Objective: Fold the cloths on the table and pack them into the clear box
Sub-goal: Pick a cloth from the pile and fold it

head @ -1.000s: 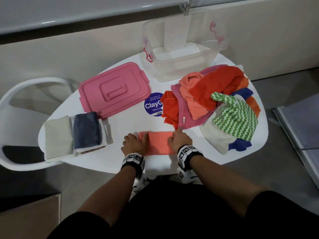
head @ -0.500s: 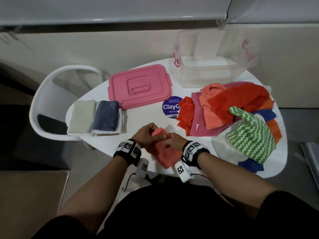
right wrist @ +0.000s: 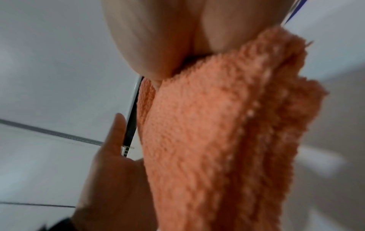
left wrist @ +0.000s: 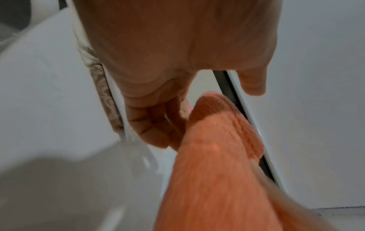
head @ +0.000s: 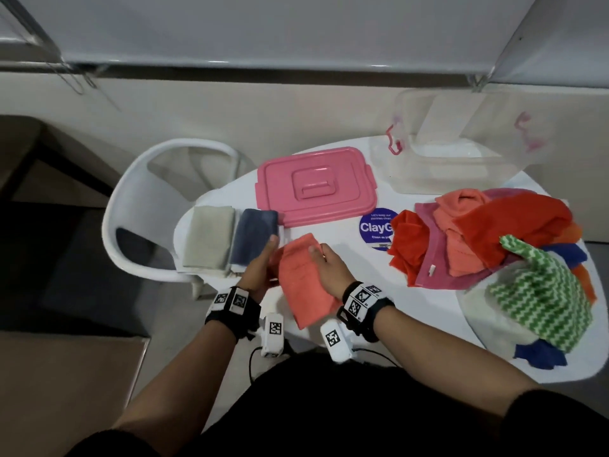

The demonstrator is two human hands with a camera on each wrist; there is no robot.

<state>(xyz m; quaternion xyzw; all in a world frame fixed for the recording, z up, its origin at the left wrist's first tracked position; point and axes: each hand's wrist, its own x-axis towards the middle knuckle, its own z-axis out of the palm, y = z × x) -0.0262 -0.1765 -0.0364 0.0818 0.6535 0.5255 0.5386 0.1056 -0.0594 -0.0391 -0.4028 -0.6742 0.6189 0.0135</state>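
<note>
A folded salmon cloth [head: 303,282] hangs over the table's front edge between my hands. My right hand [head: 324,265] grips its right side, fingers on top; in the right wrist view the right hand [right wrist: 168,39] clamps the fuzzy salmon cloth [right wrist: 217,140]. My left hand [head: 263,262] lies with straight fingers flat against the cloth's left side, just right of the folded stack. In the left wrist view the left hand [left wrist: 177,62] touches the salmon cloth [left wrist: 217,171]. The clear box [head: 461,159] stands at the back right, with something white in the bottom.
A folded beige cloth [head: 207,239] and a folded blue-grey cloth [head: 253,235] lie side by side at the table's left. A pink lid [head: 316,186] sits behind them. A heap of unfolded cloths [head: 494,252] covers the right side. A white chair [head: 138,206] stands left of the table [head: 336,232].
The salmon cloth lay flat under both hands a second ago. It has been folded over, lifted, and carried left toward the folded stack. My view has swung left.
</note>
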